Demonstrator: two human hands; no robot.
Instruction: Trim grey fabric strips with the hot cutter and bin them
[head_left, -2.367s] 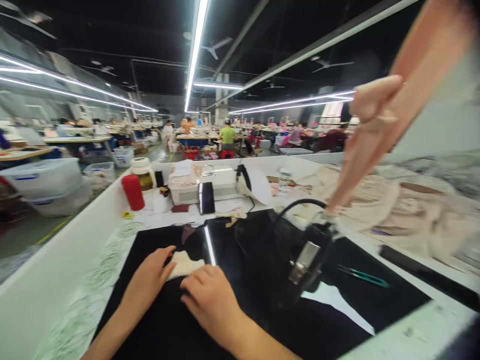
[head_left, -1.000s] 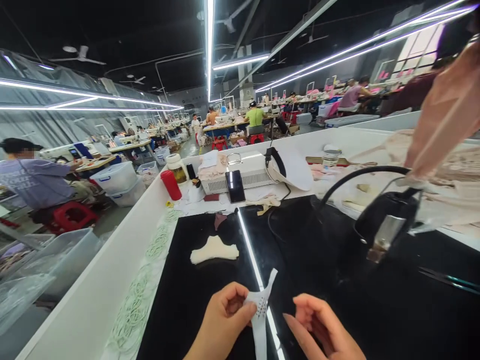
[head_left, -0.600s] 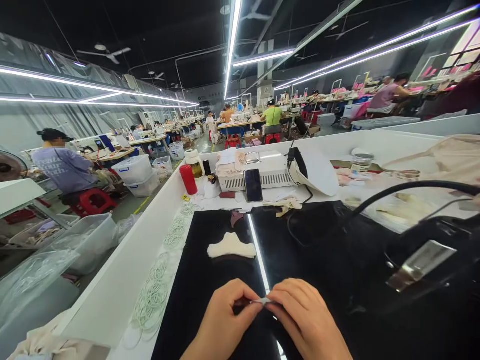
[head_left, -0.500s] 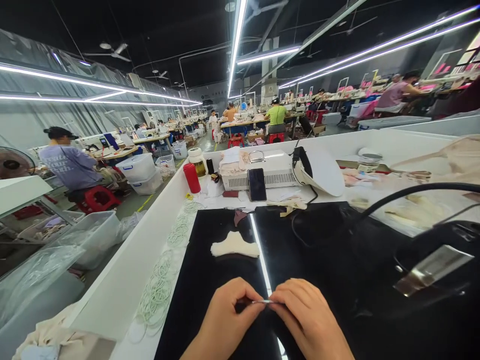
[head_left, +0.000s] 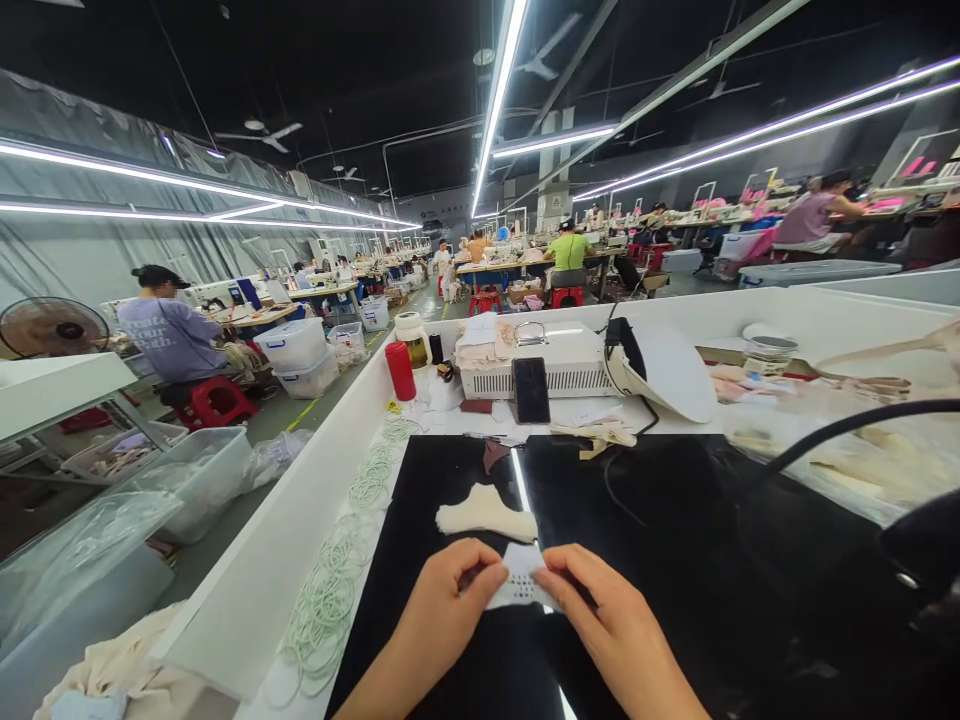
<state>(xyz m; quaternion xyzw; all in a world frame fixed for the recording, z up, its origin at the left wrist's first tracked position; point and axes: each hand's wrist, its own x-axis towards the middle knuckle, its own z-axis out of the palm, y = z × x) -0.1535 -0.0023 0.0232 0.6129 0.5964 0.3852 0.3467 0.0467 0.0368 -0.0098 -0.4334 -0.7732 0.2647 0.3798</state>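
Note:
Low in the middle of the view, my left hand [head_left: 448, 596] and my right hand [head_left: 600, 617] pinch a small white perforated fabric piece [head_left: 517, 588] from either side. They hold it just above the black work surface [head_left: 660, 520]. A cream cut fabric piece [head_left: 486, 515] lies flat on the black surface just beyond my hands. A small dark red scrap [head_left: 495, 454] lies farther back.
A white machine box [head_left: 559, 368] with a phone [head_left: 531, 390] leaning on it stands at the back, beside a red bottle [head_left: 400, 370] and a jar [head_left: 412, 340]. Pale green elastic rings [head_left: 341, 555] line the left edge. Beige garments [head_left: 847, 430] pile at right. Other people work at distant tables.
My hands left the cream piece, picked up the white perforated piece, and brought it together between both hands. It now faces up, opened flat. The view has drifted left.

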